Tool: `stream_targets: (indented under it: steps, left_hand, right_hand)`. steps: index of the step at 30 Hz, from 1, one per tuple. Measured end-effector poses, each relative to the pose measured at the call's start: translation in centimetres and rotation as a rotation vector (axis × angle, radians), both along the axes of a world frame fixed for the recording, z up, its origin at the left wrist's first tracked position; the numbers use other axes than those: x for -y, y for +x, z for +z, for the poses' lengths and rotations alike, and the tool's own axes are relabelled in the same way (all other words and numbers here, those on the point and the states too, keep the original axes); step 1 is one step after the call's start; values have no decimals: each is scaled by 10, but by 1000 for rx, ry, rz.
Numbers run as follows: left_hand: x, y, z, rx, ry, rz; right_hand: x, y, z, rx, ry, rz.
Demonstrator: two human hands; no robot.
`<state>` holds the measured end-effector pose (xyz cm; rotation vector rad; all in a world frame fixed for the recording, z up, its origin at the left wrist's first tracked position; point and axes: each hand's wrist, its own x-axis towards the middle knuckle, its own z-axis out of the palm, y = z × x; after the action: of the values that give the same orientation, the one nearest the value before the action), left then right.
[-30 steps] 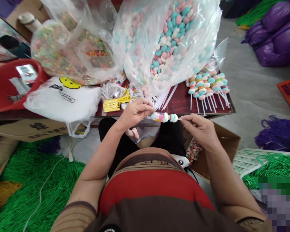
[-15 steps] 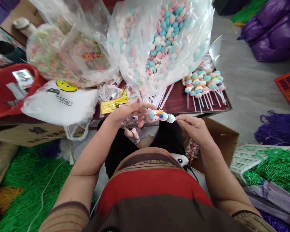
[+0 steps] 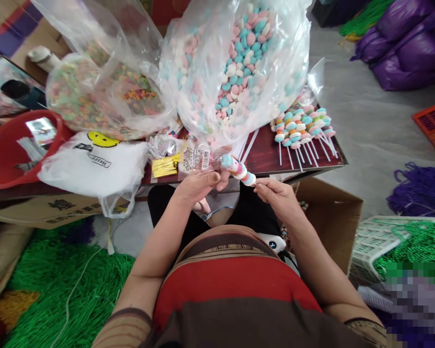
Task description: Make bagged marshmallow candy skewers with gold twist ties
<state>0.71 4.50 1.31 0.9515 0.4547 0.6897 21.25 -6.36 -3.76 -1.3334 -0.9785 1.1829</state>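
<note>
Between my hands is a candy skewer (image 3: 249, 179) of soft blue, white and pink pieces, tilted with its stick end to the right. My right hand (image 3: 277, 194) pinches the stick just below the lowest piece. The skewer's upper part sits inside a clear printed bag (image 3: 196, 158) with a barcode, its far end reaching left over the table. My left hand (image 3: 202, 186) grips this bag beside the skewer's top, thumb stretched along it; some of its fingers are hidden. Yellow twist ties (image 3: 166, 166) lie just beyond my left hand.
Big clear sacks of pink-blue candy (image 3: 244, 58) and small multicoloured candy (image 3: 105, 96) stand along the back. Finished skewers (image 3: 304, 126) lie at the table's right corner, loose white sticks (image 3: 250, 145) nearer the middle. A red basin (image 3: 7, 176) is at left, a cardboard box (image 3: 333, 212) below right.
The bag has swung out to the left, its printed side now facing up. My left hand has shifted lower and right; my right hand and the skewer have moved slightly left.
</note>
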Motion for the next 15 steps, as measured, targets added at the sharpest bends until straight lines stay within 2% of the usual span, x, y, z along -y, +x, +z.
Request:
stream_targets:
  steps: [4,6,11,15]
  left_hand:
    - [8,14,4,-56,-69,239]
    - [10,19,1,-100,-69,304]
    - [17,20,-9,-268,39,307]
    - [18,11,-9,-320,133,298]
  right_hand:
    - [2,-5,-2,34,22,9]
    - [2,-11,-3,45,35,5]
    - [2,-28,-9,-123,3,-21]
    - [2,-33,-14,-224,-16,33]
